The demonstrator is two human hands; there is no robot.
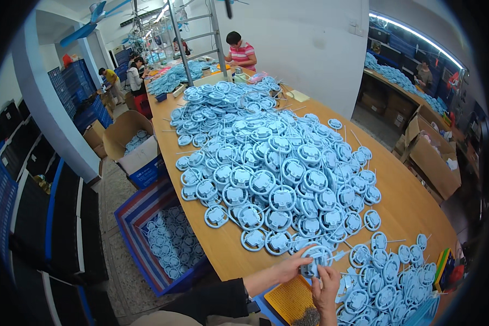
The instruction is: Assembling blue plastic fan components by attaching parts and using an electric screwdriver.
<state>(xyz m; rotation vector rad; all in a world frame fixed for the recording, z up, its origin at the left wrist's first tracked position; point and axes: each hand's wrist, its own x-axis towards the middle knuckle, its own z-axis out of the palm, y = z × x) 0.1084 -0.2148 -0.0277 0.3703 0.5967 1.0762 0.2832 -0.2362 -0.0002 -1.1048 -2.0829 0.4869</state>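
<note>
Wooden table (413, 206), extending away from both hands and bearing a broad heap of light-blue ring parts (271, 163) directly beyond them. A second, smaller spread of blue ring parts (386, 282) lies just to the right of the right hand. Beyond the left hand and below the table edge stands a striped bag of blue parts (168, 244); farther off on that side is an open cardboard box (130, 138). An orange perforated tray (290, 299) sits immediately below the 2 hands, toward the person.

Left hand (293, 266): fingers curled and closed on the left rim of 1 blue ring part (316, 256), held just above the table's near edge. Right hand (327, 282): partly closed, fingertips raised against the lower side of the same ring part; how firmly it grips cannot be told. The 2 hands lie close together, the held part between them.
</note>
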